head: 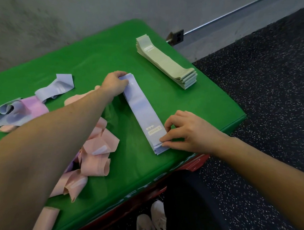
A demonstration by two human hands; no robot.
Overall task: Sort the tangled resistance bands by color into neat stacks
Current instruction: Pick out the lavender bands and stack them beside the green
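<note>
While the left hand (114, 85) pinches the blue stack (142, 108)'s far end, right hand (185, 130) grips the near end; left forearm hides some pink bands (97, 153); label unreadable.

Head camera looks steeply down, close over the green mat (95, 52).

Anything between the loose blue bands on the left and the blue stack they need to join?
Yes. The left forearm crosses that path, and tangled pink bands lie on the green mat between the loose blue bands and the blue stack. Both hands, left hand and right hand, are on the stack's ends.
</note>
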